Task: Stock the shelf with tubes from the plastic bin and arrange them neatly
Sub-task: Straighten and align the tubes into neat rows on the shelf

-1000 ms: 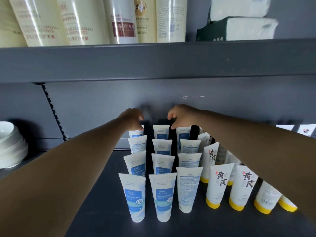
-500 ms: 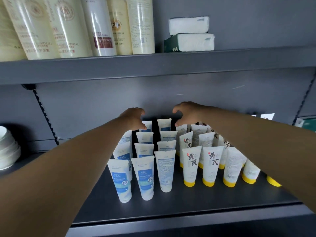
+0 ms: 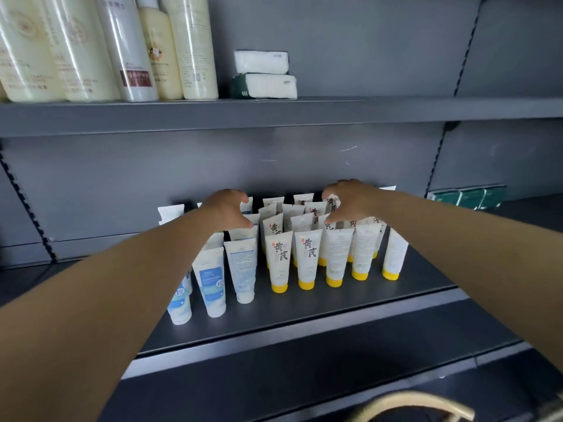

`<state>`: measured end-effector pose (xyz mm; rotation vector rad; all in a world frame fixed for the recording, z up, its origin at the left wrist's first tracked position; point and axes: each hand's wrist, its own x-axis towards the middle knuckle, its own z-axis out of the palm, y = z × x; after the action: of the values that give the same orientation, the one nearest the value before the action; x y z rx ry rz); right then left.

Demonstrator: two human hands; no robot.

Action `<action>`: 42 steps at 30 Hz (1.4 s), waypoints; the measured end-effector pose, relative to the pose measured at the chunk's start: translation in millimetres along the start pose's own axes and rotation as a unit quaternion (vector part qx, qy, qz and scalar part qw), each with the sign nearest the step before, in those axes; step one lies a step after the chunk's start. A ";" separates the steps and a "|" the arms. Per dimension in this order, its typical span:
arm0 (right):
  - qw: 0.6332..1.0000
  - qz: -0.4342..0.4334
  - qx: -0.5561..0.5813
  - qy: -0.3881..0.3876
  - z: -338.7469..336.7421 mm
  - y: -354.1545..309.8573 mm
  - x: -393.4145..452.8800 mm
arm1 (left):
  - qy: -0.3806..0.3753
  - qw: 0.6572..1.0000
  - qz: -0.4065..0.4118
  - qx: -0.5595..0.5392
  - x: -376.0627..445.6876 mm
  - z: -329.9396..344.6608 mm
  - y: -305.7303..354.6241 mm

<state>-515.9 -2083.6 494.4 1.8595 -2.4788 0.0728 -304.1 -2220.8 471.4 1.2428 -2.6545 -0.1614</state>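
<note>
The left hand hovers with fingers spread and curved over the white blue-labelled tubes, gripping nothing; the right hand, likewise splayed, reaches over the white yellow-capped tubes (contact unclear). Both groups stand cap-down in rows on the dark grey metal shelf.

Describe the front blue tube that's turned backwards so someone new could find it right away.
Start at the lower grey shelf, where blue-label tubes stand left of yellow-capped ones. In the front row, take the white-capped tube right beside the first yellow-capped tube. It alone among the front white-capped tubes shows fine print, not a blue label.
</note>
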 end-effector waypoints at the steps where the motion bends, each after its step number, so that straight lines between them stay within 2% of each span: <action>1: 1.000 0.006 -0.002 0.001 -3.0 7.1 -7.3 | 0.000 1.000 0.005 -0.001 -2.6 -0.2 7.4; 14: 0.999 0.030 -0.014 0.000 -23.4 117.4 -62.4 | 0.003 0.999 0.018 -0.047 -6.8 13.5 122.4; 23: 0.999 -0.020 -0.037 -0.014 -28.5 209.0 -59.1 | 0.017 0.995 -0.033 -0.088 12.7 37.0 199.4; 34: 0.999 -0.042 -0.005 0.002 -18.2 247.3 -34.9 | 0.045 0.996 -0.052 -0.057 50.9 51.6 226.9; 42: 0.997 -0.065 0.023 -0.018 20.2 266.5 25.5 | 0.054 0.994 -0.073 -0.059 102.6 81.9 237.5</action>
<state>-779.0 -2034.9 472.5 2.0533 -2.3917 0.0937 -564.3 -2146.8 449.9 1.3662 -2.4263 -0.2625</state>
